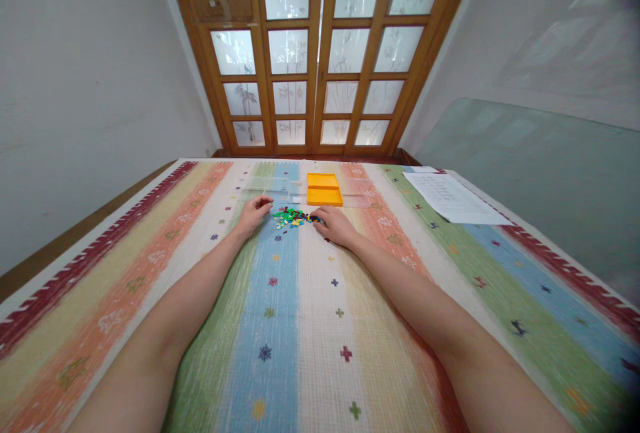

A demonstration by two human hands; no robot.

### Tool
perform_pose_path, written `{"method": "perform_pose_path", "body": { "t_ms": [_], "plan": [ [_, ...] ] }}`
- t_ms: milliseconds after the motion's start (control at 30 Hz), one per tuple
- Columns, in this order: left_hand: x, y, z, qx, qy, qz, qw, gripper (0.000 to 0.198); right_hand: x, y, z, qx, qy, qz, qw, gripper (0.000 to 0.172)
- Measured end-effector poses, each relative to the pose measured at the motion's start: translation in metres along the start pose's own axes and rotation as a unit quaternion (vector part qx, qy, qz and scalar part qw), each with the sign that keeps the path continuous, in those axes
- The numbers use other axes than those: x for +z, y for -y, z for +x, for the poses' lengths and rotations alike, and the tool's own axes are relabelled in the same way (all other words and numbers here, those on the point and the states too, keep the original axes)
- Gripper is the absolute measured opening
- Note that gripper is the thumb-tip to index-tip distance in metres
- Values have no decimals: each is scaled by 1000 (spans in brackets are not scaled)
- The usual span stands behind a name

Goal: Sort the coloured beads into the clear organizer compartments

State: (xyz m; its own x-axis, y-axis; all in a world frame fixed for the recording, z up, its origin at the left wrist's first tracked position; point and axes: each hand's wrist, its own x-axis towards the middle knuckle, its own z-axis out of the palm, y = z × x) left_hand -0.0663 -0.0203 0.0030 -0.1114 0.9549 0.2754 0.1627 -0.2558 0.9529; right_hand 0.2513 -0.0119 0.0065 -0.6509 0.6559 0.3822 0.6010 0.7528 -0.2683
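A small heap of tiny coloured pieces (291, 218), mostly green with some blue, yellow and red, lies on a striped cloth (280, 313). My left hand (254, 210) rests just left of the heap, fingers curled with the tips pinched near the heap's upper left edge. My right hand (334, 222) lies palm down at the heap's right side, its fingers bent onto the nearest pieces. Whether either hand holds a piece is too small to make out. Behind the heap sits a yellow tray (324, 189).
Clear plastic trays (273, 186) flank the yellow one on both sides. A white printed sheet (450, 197) lies at the far right of the cloth. Wooden doors with frosted glass (320, 53) stand beyond. A glass pane (540, 173) leans on the right wall.
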Motion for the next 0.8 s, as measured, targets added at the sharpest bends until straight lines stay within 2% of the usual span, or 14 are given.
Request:
{"method": "perform_pose_path", "body": {
  "t_ms": [233, 667, 800],
  "plan": [
    [-5, 5, 5, -6, -69, -7, 998, 25, 1, -2, 0, -3, -4, 7, 1000, 26],
    [-21, 9, 12, 25, -194, 39, 980, 21, 1, -2, 0, -2, -4, 0, 1000, 26],
    [-25, 10, 12, 23, -212, 55, 975, 20, 2, -2, 0, -4, -6, 1, 1000, 25]
  ]
}}
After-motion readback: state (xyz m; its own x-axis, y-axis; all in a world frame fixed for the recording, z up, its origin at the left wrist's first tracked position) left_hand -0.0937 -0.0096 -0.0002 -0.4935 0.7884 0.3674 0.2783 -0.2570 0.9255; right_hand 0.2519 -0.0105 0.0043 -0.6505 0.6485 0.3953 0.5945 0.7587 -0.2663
